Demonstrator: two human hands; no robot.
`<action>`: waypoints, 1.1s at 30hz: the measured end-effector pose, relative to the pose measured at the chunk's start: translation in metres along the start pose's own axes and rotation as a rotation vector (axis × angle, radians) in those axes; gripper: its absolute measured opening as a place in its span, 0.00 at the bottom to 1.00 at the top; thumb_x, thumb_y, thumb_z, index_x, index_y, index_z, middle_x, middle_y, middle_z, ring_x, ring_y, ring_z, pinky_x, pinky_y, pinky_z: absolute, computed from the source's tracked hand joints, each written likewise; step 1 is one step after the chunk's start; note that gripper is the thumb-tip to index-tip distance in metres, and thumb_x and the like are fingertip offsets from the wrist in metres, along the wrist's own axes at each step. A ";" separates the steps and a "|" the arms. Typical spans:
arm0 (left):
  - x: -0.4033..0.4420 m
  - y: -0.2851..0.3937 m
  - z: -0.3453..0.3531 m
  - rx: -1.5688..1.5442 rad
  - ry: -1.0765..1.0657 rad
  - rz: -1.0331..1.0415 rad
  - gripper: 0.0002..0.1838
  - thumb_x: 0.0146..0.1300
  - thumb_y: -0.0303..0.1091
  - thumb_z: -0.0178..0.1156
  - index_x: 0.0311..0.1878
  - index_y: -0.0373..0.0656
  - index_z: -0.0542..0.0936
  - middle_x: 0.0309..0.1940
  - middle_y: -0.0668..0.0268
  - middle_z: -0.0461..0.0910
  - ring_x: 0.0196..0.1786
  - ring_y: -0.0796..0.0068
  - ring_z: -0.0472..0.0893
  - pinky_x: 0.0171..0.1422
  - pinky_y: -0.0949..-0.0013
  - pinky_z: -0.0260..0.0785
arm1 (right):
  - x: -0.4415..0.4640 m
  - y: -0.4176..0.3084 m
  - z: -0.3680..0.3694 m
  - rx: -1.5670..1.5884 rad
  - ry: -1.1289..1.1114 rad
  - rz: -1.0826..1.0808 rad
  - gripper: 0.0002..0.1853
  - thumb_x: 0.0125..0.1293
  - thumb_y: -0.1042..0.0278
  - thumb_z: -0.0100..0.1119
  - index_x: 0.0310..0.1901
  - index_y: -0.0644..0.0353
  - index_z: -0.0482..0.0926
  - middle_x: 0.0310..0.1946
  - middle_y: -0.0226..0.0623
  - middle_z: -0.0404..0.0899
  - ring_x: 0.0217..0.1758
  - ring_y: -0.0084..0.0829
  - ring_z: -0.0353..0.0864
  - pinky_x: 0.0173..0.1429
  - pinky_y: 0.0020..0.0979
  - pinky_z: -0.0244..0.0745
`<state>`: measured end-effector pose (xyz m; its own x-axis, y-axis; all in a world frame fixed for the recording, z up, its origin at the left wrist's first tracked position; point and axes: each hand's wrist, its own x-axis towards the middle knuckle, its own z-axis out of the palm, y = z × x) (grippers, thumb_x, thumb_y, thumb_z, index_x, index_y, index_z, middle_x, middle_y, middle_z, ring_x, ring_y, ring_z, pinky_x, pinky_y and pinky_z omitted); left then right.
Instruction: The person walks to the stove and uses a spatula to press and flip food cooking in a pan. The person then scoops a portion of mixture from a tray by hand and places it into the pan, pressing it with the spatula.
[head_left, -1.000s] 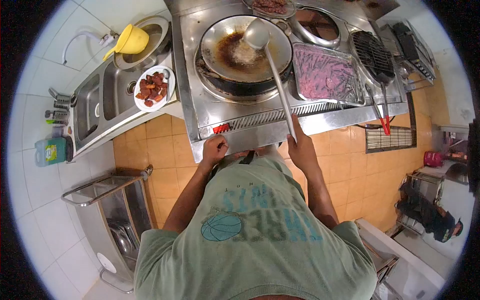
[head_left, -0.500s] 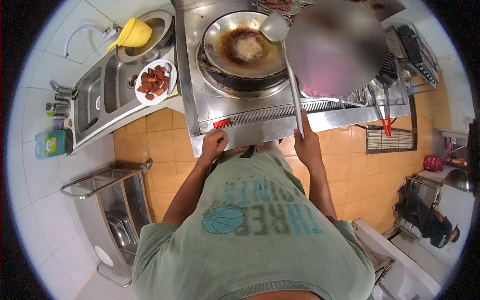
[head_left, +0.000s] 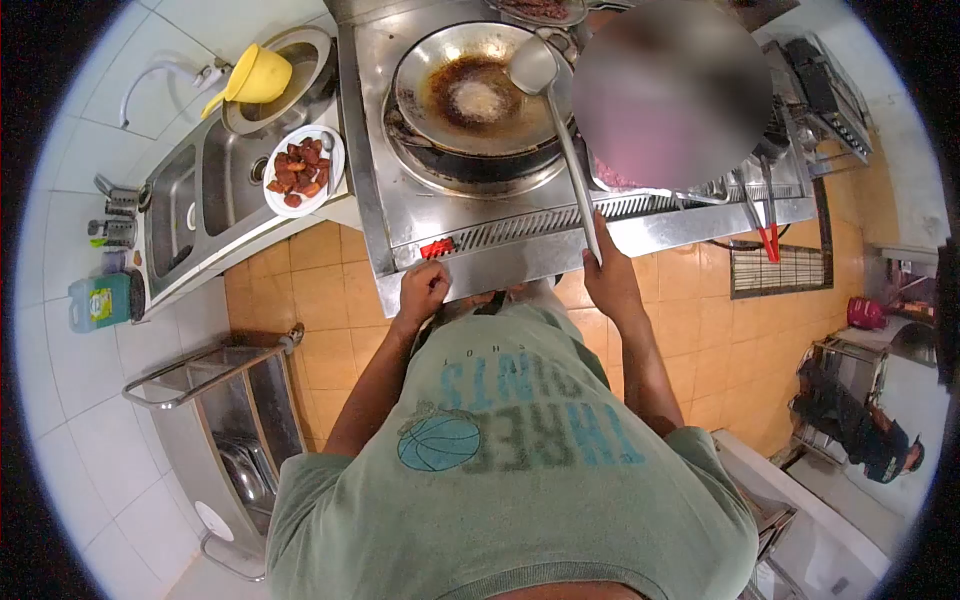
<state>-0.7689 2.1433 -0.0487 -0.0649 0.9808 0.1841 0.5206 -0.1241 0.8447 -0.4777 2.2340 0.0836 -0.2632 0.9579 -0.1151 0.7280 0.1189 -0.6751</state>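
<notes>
My right hand (head_left: 614, 277) is wrapped round the end of a long-handled metal ladle (head_left: 568, 145). The ladle's bowl lies over the right rim of a wok (head_left: 425, 75), and I cannot tell whether it touches. Dark brown oily liquid with a pale patch in the middle sits in the wok, which stands on a stove burner. Curled into a fist, my left hand (head_left: 424, 290) rests at the stove's front edge, just below a small red object (head_left: 437, 248); nothing shows in its fingers.
Left of the stove is a double sink (head_left: 235, 190) with a plate (head_left: 330, 180) of browned meat chunks and a spoon. A yellow dipper (head_left: 260, 75) lies over a basin. Red-handled tongs (head_left: 768, 240) hang at the stove's right. A person (head_left: 860, 425) is at the far right.
The ladle's bowl has moved slightly lower and further in over the wok's right side. My left hand stays at the stove's edge. The whole view has shifted a little.
</notes>
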 end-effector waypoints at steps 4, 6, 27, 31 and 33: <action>0.000 -0.003 0.003 -0.008 -0.003 -0.027 0.02 0.46 0.24 0.55 0.22 0.38 0.72 0.18 0.62 0.71 0.20 0.68 0.73 0.26 0.70 0.65 | 0.000 -0.012 -0.012 0.089 -0.048 0.030 0.31 0.61 0.78 0.49 0.67 0.59 0.53 0.61 0.53 0.63 0.64 0.49 0.63 0.62 0.35 0.63; -0.001 -0.005 0.004 -0.007 0.007 -0.031 0.03 0.46 0.24 0.55 0.22 0.39 0.72 0.18 0.62 0.71 0.20 0.68 0.72 0.26 0.69 0.65 | 0.002 -0.018 -0.013 0.109 -0.039 0.100 0.31 0.61 0.77 0.49 0.67 0.57 0.54 0.60 0.53 0.65 0.62 0.49 0.65 0.61 0.36 0.64; 0.001 -0.002 0.003 0.029 0.017 -0.001 0.05 0.44 0.25 0.58 0.24 0.40 0.71 0.18 0.63 0.70 0.20 0.69 0.72 0.26 0.69 0.64 | -0.004 0.003 -0.008 0.039 0.012 -0.041 0.33 0.59 0.77 0.51 0.67 0.51 0.55 0.44 0.60 0.75 0.45 0.56 0.76 0.47 0.43 0.73; 0.001 -0.006 0.007 -0.034 0.049 0.004 0.04 0.44 0.25 0.57 0.24 0.39 0.71 0.18 0.62 0.69 0.20 0.69 0.71 0.25 0.69 0.63 | -0.001 -0.007 -0.012 0.149 -0.017 0.045 0.30 0.62 0.78 0.49 0.66 0.59 0.56 0.61 0.51 0.65 0.64 0.45 0.64 0.62 0.34 0.64; -0.006 -0.006 0.004 -0.053 0.073 0.016 0.03 0.44 0.24 0.56 0.23 0.39 0.71 0.18 0.62 0.69 0.20 0.70 0.70 0.25 0.70 0.63 | 0.002 -0.010 -0.011 0.162 -0.002 0.029 0.30 0.62 0.79 0.49 0.66 0.60 0.56 0.61 0.50 0.64 0.65 0.45 0.63 0.63 0.34 0.63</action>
<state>-0.7686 2.1392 -0.0570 -0.1197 0.9652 0.2325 0.4766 -0.1496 0.8663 -0.4788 2.2377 0.0985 -0.2444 0.9599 -0.1376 0.6237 0.0470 -0.7802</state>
